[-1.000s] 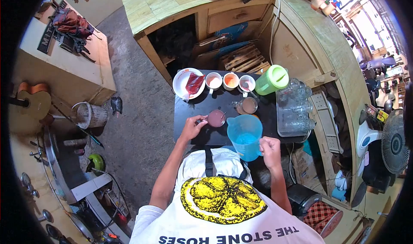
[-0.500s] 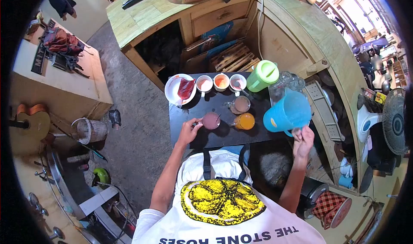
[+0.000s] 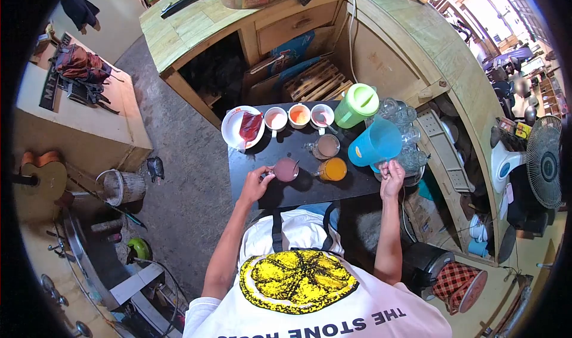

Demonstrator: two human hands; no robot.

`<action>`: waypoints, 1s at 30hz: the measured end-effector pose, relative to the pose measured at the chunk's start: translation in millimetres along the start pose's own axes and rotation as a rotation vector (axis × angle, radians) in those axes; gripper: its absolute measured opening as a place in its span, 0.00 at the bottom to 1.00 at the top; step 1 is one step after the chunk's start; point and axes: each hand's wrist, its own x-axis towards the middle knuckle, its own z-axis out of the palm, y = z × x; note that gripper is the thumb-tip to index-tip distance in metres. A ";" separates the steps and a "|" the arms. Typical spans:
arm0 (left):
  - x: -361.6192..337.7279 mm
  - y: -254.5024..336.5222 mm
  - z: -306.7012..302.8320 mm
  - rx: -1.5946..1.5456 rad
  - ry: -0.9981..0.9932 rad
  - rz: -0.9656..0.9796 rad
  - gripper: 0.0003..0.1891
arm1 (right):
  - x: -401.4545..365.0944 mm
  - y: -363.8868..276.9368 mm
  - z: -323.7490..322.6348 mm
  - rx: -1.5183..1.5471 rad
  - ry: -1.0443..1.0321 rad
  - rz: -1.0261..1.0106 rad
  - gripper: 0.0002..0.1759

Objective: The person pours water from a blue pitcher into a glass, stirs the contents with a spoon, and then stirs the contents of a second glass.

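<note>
Fingers of my left hand point(image 3: 255, 184) are closed around the handle of a glass mug point(image 3: 286, 169) holding a purple drink, with a spoon standing in it. My right hand point(image 3: 391, 180) grips the handle of a translucent blue pitcher point(image 3: 374, 142) at the right side of the dark table point(image 3: 268, 196). Between the hands are a glass mug of orange drink point(image 3: 332, 169) and, behind it, a glass mug of brownish drink point(image 3: 326, 146). A green lidded pitcher point(image 3: 356, 105) stands just behind the blue one.
Along the table's far edge sit a white bowl point(image 3: 229, 129) with a red packet point(image 3: 250, 127) and white cups of powder point(image 3: 276, 120), one with a spoon. Several upturned glasses point(image 3: 411, 136) crowd the right side. A wooden counter point(image 3: 381, 58) borders the back; a fan point(image 3: 543, 162) stands at right.
My right hand has brought the blue pitcher left and lower, closer to the table by the green pitcher. My left hand stays on the purple drink's mug. The view has shifted slightly.
</note>
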 end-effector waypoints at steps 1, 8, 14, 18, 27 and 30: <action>-0.4 0.4 0.2 -0.007 0.004 0.004 0.14 | 0.7 4.2 2.5 -0.001 0.006 0.003 0.15; 1.1 -4.7 1.1 -0.010 -0.009 0.042 0.13 | 6.9 26.1 -2.7 -0.084 -0.006 0.080 0.16; 1.3 -11.4 4.0 0.010 0.031 0.112 0.12 | 5.1 48.4 -22.6 -0.055 -0.027 0.116 0.16; -0.1 -2.5 1.9 -0.020 -0.009 0.006 0.11 | -0.4 53.1 -34.9 -0.058 -0.072 0.107 0.15; 1.6 -2.0 3.7 -0.035 0.023 -0.004 0.08 | -22.3 21.0 0.0 -0.712 0.565 -0.536 0.06; -1.1 -5.1 4.3 -0.067 0.024 -0.013 0.09 | -44.9 -10.1 41.4 -0.801 0.226 -0.644 0.05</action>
